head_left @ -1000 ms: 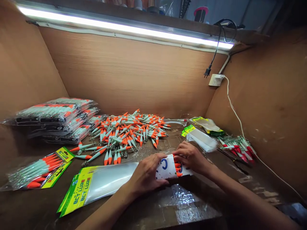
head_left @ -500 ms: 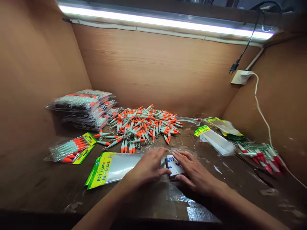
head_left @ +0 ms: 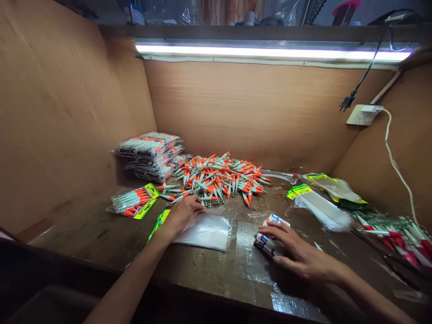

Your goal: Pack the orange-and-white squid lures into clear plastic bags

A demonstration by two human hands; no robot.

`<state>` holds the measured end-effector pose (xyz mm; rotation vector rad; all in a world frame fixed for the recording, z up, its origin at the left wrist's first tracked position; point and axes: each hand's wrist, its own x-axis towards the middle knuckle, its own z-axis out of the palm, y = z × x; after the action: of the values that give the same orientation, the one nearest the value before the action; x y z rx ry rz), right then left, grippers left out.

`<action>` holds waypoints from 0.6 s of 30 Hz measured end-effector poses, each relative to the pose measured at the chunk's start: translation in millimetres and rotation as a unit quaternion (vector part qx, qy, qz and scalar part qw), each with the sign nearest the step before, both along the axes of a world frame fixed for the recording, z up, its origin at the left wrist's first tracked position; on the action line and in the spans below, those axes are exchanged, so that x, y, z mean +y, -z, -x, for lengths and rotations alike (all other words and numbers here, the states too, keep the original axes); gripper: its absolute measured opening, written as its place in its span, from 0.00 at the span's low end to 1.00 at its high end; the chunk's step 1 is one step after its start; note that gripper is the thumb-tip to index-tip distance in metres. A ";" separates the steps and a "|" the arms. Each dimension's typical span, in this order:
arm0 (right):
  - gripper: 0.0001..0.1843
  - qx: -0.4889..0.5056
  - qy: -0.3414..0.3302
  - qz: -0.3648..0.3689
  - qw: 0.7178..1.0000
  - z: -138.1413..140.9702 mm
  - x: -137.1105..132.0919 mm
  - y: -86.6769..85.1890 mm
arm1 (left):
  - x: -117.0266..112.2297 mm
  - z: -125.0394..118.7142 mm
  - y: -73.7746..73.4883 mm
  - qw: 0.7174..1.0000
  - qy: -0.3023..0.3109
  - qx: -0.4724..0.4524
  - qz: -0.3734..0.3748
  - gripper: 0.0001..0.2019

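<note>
My left hand (head_left: pixel 182 215) lies on the yellow-headed end of a stack of clear plastic bags (head_left: pixel 205 231), fingers curled toward the pile of orange-and-white lures (head_left: pixel 219 177); I cannot see anything pinched in it. My right hand (head_left: pixel 297 254) rests fingers flat on a small white card bundle with blue print (head_left: pixel 270 243) on the brown table (head_left: pixel 216 274).
Filled lure packs are stacked at the back left (head_left: pixel 150 155), and one filled pack (head_left: pixel 133 202) lies nearer. Empty bags with yellow headers (head_left: pixel 320 204) and red lures (head_left: pixel 394 234) sit to the right. A wall socket (head_left: pixel 362 114) with white cable hangs on the right wall.
The two hands have come apart. My left hand moved left onto the bag stack; my right hand slid the white card bundle to the right. The view has swung left.
</note>
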<state>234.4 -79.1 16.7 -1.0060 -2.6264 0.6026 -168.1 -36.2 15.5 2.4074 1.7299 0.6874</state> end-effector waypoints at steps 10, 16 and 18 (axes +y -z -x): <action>0.09 0.020 0.130 -0.115 0.985 7.9 -21.4 31.7 | -2.4 4.6 -20.9 0.998 -0.063 -0.002 -0.029 0.07; 0.23 0.053 0.301 -0.137 0.942 -30.1 -13.0 61.6 | 1.8 -18.6 -35.1 0.994 0.054 -0.057 -0.074 0.11; 0.25 0.044 0.317 -0.109 0.941 -37.1 -12.3 59.3 | 6.3 -43.1 -38.0 0.994 0.083 -0.044 -0.061 0.11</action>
<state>271.5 -91.4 -42.6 -1.5915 -2.0462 0.1880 -125.0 -29.9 53.5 2.5207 1.4760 0.8857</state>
